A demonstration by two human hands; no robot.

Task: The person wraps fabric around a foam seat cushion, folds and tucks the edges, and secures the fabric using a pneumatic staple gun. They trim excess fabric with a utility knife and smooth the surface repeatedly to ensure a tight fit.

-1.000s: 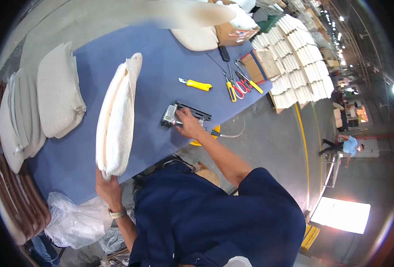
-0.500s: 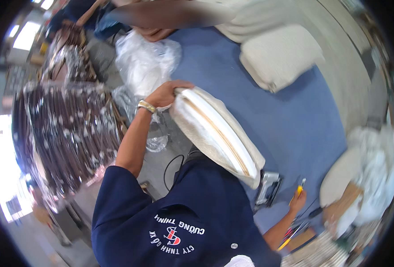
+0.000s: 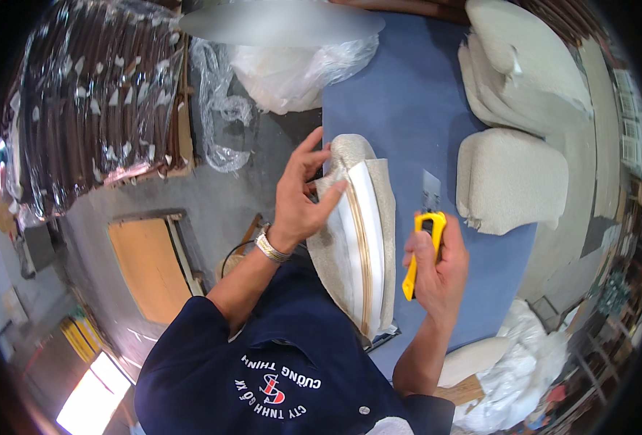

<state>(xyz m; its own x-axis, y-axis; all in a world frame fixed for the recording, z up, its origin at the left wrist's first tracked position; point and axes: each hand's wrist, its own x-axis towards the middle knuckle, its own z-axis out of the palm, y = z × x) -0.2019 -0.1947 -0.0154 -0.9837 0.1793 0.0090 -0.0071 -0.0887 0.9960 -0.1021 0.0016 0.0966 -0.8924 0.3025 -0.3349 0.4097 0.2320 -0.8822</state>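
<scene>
A beige fabric-covered cushion [image 3: 321,243] stands on edge close against my body. Its open side shows white padding and a tan strip of wood-like layers. My left hand [image 3: 299,196] is at its far end, the thumb on the cover's edge and the fingers spread around the corner, holding it. In my right hand [image 3: 443,268] is a yellow utility knife [image 3: 428,225], gripped to the right of the cushion and apart from it. The knife's blade end points away from me over the blue table [image 3: 408,94]. A dark tool is mostly hidden under the cushion's near end.
Another beige cushion [image 3: 513,181] lies on the table's right side, with more stacked pieces [image 3: 524,80] beyond. Clear plastic [image 3: 292,72] is bunched at the far left edge. Wrapped brown parts [image 3: 103,94] stand left, and white plastic [image 3: 517,370] lies near right.
My right hand has brought the utility knife up from the near right to beside the cushion. The cushion has turned more lengthwise, and my left hand's fingers have spread at its end.
</scene>
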